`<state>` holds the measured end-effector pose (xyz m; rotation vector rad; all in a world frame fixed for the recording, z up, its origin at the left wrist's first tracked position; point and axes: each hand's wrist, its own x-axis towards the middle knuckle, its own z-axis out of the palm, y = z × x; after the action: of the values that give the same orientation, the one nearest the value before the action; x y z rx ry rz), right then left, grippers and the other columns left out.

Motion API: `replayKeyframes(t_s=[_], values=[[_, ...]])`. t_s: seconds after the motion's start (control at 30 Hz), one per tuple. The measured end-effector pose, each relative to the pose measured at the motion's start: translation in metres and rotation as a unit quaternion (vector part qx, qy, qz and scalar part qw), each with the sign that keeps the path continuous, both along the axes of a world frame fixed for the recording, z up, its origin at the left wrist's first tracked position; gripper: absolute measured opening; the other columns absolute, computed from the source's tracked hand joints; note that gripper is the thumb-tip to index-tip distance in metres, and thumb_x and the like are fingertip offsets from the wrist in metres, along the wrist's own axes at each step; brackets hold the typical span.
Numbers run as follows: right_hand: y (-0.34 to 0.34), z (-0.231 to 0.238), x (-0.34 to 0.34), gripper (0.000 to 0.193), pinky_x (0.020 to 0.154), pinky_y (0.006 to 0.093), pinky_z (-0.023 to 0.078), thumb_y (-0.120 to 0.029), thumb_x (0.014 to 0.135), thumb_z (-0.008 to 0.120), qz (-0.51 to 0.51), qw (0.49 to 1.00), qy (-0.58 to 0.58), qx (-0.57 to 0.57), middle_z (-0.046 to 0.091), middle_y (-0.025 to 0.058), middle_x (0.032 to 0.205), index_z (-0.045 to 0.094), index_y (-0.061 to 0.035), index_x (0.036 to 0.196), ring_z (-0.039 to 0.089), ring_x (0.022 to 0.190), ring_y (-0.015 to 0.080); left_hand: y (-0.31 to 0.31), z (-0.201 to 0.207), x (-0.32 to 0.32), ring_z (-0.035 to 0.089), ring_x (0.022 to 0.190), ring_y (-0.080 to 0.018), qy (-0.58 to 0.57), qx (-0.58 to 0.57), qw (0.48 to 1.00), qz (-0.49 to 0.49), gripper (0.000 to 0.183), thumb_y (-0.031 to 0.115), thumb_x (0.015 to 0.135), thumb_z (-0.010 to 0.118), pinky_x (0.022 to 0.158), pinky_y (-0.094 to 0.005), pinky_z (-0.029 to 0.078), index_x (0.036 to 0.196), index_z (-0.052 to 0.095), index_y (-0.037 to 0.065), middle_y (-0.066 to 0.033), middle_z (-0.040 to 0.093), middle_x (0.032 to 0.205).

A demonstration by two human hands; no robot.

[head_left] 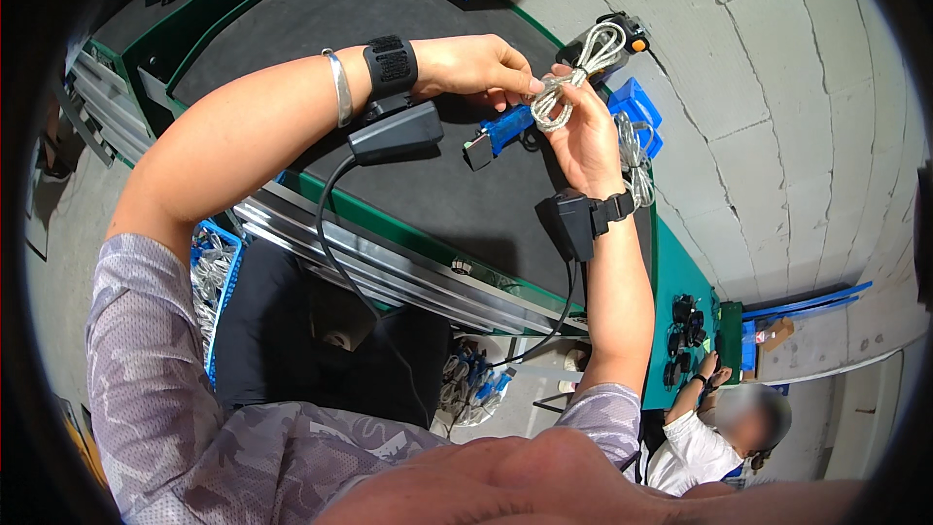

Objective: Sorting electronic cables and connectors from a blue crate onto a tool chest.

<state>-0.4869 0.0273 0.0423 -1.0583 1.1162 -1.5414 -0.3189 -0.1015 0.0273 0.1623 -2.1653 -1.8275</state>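
A silver braided cable, coiled into a bundle (591, 56), is between my two hands above the dark work surface. My right hand (586, 136) has its fingers and thumb closed around the lower loops. From the other side, my left hand (476, 68) meets the coil with thumb and fingertips pinched at its edge. Below my left fingers hangs a blue translucent connector (507, 128) with a metal end, apparently the cable's own plug. Each wrist wears a black strap with a black box (397, 133) and a wire.
A dark mat (340, 10) covers the green-edged bench. Beyond my right hand are a black device (622, 34), a blue bin (637, 112) and more coiled cable (634, 160). A blue basket (233, 297) of cables stands low left. At lower right, another person (695, 442) works beside black items.
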Motion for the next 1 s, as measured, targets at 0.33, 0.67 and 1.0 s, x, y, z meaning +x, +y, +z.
replayKeyframes(t_s=[0.33, 0.67, 1.0], values=[[0.0023, 0.0024, 0.0040, 0.025, 0.063, 0.0270, 0.048, -0.020, 0.094, 0.057, -0.027, 0.996, 0.075, 0.048, 0.063, 0.0061, 0.092, 0.056, -0.0026, 0.113, 0.060, 0.077, 0.0134, 0.0022, -0.0004, 0.0000, 0.053, 0.076, -0.0082, -0.010, 0.016, 1.000, 0.010, 0.045, 0.046, 0.096, 0.053, 0.074, -0.0237, 0.046, 0.093, 0.064, 0.003, 0.0004, 0.057, 0.081], [0.0014, 0.0032, 0.0007, 0.038, 0.067, 0.0259, 0.049, -0.030, 0.101, 0.044, -0.026, 0.999, -0.017, -0.026, 0.064, 0.0070, 0.100, 0.053, -0.0017, 0.125, 0.063, 0.088, 0.0157, 0.0027, -0.0017, -0.0012, 0.053, 0.074, -0.0087, -0.039, -0.019, 0.994, -0.098, 0.043, 0.044, 0.092, 0.061, 0.074, -0.0248, 0.046, 0.100, 0.066, 0.002, 0.0006, 0.059, 0.082], [0.0002, -0.0007, 0.0047, 0.051, 0.082, 0.0287, 0.049, -0.041, 0.096, 0.055, -0.067, 0.992, 0.101, 0.028, 0.061, 0.0102, 0.110, 0.051, 0.0002, 0.126, 0.059, 0.100, 0.0154, 0.0030, 0.0037, 0.0000, 0.050, 0.070, -0.0083, -0.082, -0.102, 0.991, -0.013, 0.038, 0.038, 0.082, 0.073, 0.065, -0.0227, 0.042, 0.095, 0.065, 0.004, 0.0011, 0.058, 0.077]])
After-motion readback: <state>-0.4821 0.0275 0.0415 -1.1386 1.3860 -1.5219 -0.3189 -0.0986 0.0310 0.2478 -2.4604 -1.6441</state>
